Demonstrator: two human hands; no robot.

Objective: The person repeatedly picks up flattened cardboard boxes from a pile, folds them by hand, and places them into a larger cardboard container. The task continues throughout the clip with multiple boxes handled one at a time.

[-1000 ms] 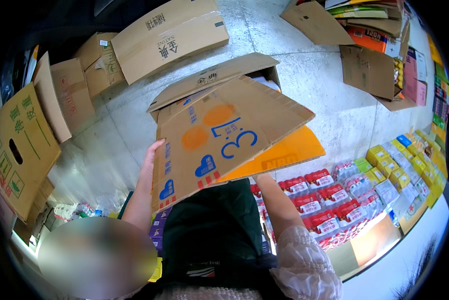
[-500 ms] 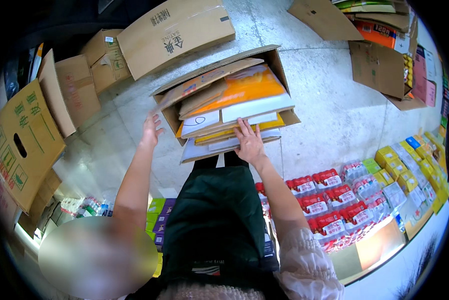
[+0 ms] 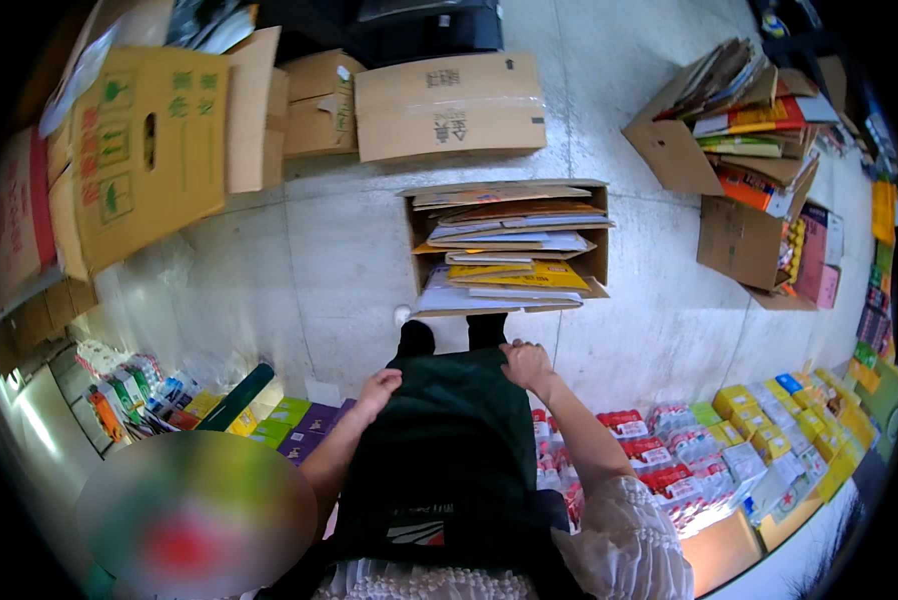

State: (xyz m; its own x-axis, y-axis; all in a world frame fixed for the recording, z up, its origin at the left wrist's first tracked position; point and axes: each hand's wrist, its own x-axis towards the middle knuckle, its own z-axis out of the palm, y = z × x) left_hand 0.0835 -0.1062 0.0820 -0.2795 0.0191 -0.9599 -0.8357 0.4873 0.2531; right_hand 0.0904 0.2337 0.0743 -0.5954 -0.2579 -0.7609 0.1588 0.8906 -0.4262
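Observation:
My left hand (image 3: pixel 377 393) is closed on the left edge of the dark green apron (image 3: pixel 449 420) I wear. The apron's far right corner is pinched in my right hand (image 3: pixel 526 364), its fingers curled over the cloth. Just past my dark shoes (image 3: pixel 416 338), a brown cardboard box (image 3: pixel 597 250) rests on the floor with its open side up. Folded cardboard sheets (image 3: pixel 509 238), some white, some orange and yellow, stand packed inside it in layers. Neither hand touches the box.
A taped carton (image 3: pixel 451 110) lies beyond the box. More cartons (image 3: pixel 149 160) stand at left. At right, another box (image 3: pixel 744 235) overflows with flattened cardboard. Red-and-white shrink-wrapped packs (image 3: pixel 659 455) and yellow boxes (image 3: pixel 759 425) line the near right; purple boxes (image 3: pixel 314 425) sit near left.
Both hands have come back from the cardboard box to the apron and taken hold of its edges. The box now sits squarer in view, its sheets more upright.

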